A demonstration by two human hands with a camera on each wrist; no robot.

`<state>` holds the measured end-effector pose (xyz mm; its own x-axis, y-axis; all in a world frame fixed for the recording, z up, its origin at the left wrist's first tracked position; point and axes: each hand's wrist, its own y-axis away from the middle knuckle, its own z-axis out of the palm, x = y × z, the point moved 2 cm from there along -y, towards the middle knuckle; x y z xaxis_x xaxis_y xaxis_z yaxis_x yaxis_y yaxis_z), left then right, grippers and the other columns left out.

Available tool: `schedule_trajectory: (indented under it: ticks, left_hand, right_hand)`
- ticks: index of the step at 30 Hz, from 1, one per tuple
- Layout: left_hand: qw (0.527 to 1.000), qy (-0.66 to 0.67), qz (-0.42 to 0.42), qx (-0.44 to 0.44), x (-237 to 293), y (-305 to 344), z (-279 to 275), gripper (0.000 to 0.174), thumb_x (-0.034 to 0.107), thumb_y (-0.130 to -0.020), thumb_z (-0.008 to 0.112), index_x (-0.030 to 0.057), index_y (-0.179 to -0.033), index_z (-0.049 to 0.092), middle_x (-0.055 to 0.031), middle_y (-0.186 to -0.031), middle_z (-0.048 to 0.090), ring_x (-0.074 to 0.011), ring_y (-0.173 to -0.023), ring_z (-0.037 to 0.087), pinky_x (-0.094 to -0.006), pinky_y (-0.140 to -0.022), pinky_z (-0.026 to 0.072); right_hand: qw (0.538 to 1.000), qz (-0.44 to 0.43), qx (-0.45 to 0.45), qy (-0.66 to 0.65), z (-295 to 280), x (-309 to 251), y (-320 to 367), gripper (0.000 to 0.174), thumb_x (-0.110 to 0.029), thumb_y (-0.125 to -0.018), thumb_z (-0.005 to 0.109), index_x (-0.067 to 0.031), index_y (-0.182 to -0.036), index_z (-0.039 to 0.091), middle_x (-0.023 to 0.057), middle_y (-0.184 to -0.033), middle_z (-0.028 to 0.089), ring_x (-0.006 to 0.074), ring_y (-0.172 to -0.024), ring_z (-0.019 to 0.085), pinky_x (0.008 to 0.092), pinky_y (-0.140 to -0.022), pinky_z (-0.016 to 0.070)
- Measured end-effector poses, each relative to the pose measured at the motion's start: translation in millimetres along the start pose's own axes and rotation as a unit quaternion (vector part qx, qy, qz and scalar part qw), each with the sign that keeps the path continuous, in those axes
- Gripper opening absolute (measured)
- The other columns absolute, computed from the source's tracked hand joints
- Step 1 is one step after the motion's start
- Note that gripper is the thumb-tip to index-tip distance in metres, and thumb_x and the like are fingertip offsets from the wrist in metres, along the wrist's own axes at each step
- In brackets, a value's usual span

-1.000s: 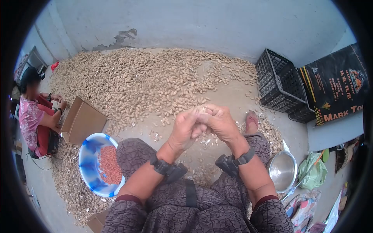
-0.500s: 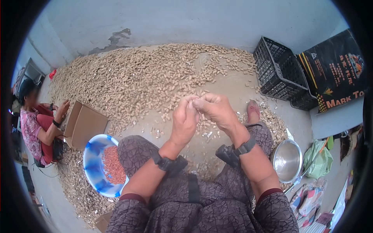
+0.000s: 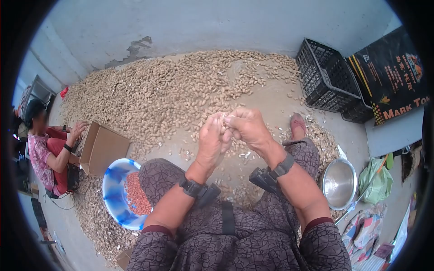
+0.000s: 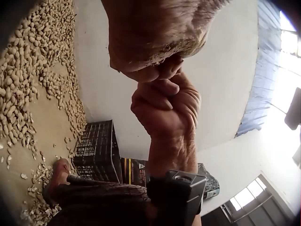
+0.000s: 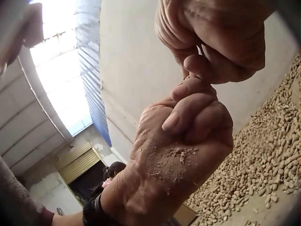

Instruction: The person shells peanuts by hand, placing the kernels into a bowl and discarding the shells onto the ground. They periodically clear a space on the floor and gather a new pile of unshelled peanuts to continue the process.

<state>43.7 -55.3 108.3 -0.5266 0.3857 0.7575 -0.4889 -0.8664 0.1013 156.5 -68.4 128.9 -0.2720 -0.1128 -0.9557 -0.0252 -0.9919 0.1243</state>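
Pale wall (image 3: 217, 22) across the top; at centre, left hand (image 3: 211, 141) and right hand (image 3: 249, 130) meet, curled fingers pinching a small pale piece (image 3: 222, 119), partly hiding it; peanuts (image 3: 153, 97) beyond; basin (image 3: 113, 187) lower left; crate (image 3: 318, 83) upper right; metal bowl (image 3: 339, 183) lower right.

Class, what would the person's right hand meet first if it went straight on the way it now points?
The right hand would probably meet the left hand first; their fingers look together, though exact contact is unclear.

The peanut (image 3: 222, 121) between my left hand (image 3: 211, 141) and right hand (image 3: 251, 131) is mostly hidden. My left leg (image 3: 158, 178) covers part of the blue-and-white basin (image 3: 111, 192); the dark border cuts off the printed sack (image 3: 389, 77).
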Motion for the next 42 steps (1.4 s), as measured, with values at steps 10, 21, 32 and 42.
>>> schedule_trajectory:
  ticks: [10,21,32,42]
  left_hand:
    - [0.980,-0.195,0.030,-0.032,3.4,-4.8,-9.1,0.022,0.027,-0.089,0.047,0.0071,-0.081,0.053,0.0034,-0.059,0.043,-0.0017,-0.044,0.034,-0.0146,-0.034,0.0222]
    - [0.993,-0.112,-0.037,-0.033,-1.4,1.2,-19.4,0.023,0.029,-0.090,0.043,0.0070,-0.088,0.049,-0.0005,-0.058,0.042,-0.0045,-0.042,0.032,-0.0162,-0.032,0.0207]
    - [0.975,0.063,-0.213,0.022,1.0,1.7,-12.4,0.028,0.031,-0.090,0.034,0.0087,-0.079,0.046,0.0005,-0.058,0.036,-0.0076,-0.044,0.029,-0.0184,-0.036,0.0210]
    - [0.970,0.106,-0.217,0.031,-9.0,-4.4,-21.8,0.031,0.032,-0.089,0.037,0.0061,-0.074,0.045,-0.0019,-0.057,0.040,-0.0077,-0.044,0.030,-0.0185,-0.037,0.0232]
  right_hand:
    - [0.993,-0.033,0.056,0.101,-4.5,-4.3,3.3,0.017,-0.009,-0.074,0.058,0.0002,-0.060,0.054,0.0024,-0.053,0.052,0.0059,-0.044,0.046,0.0221,-0.038,0.0365]
    - [0.972,-0.106,0.024,0.207,-4.6,-0.2,-0.3,0.016,-0.007,-0.070,0.058,0.0008,-0.058,0.052,0.0036,-0.052,0.051,0.0077,-0.049,0.048,0.0253,-0.043,0.0388]
    - [0.854,-0.288,-0.021,0.433,-2.2,-4.2,6.1,0.017,-0.014,-0.069,0.059,0.0006,-0.061,0.054,0.0168,-0.057,0.053,0.0291,-0.052,0.054,0.0362,-0.049,0.0423]
    - [0.921,-0.181,-0.010,0.345,-9.4,5.8,-2.3,0.013,-0.009,-0.073,0.056,0.0016,-0.066,0.055,0.0137,-0.056,0.053,0.0212,-0.050,0.054,0.0325,-0.048,0.0425]
